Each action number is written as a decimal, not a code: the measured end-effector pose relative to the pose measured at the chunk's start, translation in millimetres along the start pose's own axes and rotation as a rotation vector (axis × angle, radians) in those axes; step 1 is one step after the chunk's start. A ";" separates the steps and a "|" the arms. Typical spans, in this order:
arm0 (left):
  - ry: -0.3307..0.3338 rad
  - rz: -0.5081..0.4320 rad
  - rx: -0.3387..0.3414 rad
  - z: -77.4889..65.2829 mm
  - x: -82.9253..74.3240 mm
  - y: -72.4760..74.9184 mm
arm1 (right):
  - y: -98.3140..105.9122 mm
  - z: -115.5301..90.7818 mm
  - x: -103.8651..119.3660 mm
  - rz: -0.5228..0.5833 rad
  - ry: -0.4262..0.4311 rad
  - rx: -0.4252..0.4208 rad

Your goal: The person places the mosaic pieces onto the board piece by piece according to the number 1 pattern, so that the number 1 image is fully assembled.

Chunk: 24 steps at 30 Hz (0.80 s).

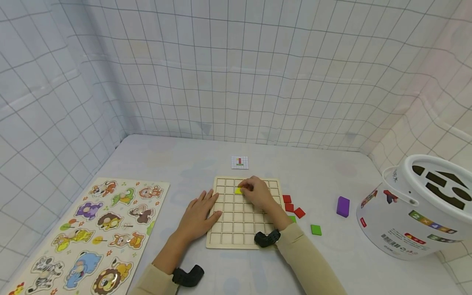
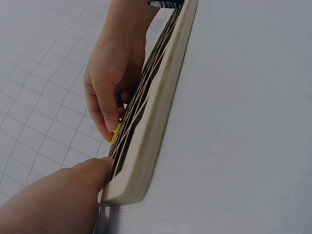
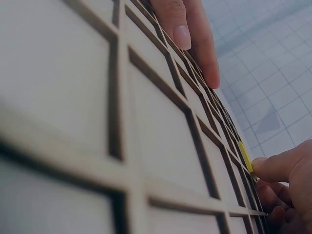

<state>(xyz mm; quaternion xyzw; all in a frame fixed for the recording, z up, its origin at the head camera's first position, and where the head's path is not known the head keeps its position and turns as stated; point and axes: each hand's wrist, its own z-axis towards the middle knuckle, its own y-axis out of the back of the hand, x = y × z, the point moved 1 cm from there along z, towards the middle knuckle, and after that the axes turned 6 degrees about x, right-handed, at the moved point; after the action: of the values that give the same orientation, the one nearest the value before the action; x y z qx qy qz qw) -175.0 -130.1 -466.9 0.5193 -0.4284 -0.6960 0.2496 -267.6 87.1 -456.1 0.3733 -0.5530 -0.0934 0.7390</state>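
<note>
A square wooden grid board [image 1: 227,226] lies flat on the table. My right hand [image 1: 255,192] reaches over its upper half, fingers curled and fingertips holding a small yellow square tile [image 1: 238,190] at a cell near the top. In the left wrist view the tile [image 2: 116,132] peeks out below the fingertips, close against the grid; the right wrist view has it [image 3: 245,156] at a fingertip. My left hand [image 1: 199,215] rests with fingers spread on the board's left edge, its thumb over the frame.
Right of the board lie red tiles [image 1: 299,212] and green tiles [image 1: 316,230], one partly hidden by my forearm. Farther right are a purple block [image 1: 343,207] and a white bucket [image 1: 391,217]. An animal puzzle board [image 1: 88,233] lies left; a patterned grid card [image 1: 239,162] sits behind.
</note>
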 end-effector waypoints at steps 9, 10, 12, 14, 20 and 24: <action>0.000 -0.007 -0.003 -0.2 -1.0 0.7 | -1.8 -2.5 -1.3 0.033 -0.019 -0.032; -0.002 -0.008 -0.006 -0.4 -1.1 0.8 | -1.8 -3.0 -1.2 0.037 -0.022 -0.039; -0.003 -0.005 -0.008 -0.8 -1.3 1.0 | -1.5 -4.0 -1.2 0.044 -0.025 -0.050; -0.001 -0.005 -0.007 -1.2 -1.8 1.5 | -0.6 -5.2 -0.9 0.055 -0.023 -0.060; 0.001 -0.022 -0.001 -1.2 -3.6 3.1 | 4.6 -11.2 -1.2 0.073 0.005 -0.087; 0.002 -0.023 0.003 -0.7 -4.0 3.0 | 10.5 -17.7 -2.1 0.080 -0.023 -0.107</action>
<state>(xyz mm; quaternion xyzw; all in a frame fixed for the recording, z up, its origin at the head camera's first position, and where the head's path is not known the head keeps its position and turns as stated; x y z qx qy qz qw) -173.3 -128.8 -462.4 0.5251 -0.4234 -0.6977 0.2412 -255.5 103.6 -452.7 0.3098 -0.5702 -0.0973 0.7546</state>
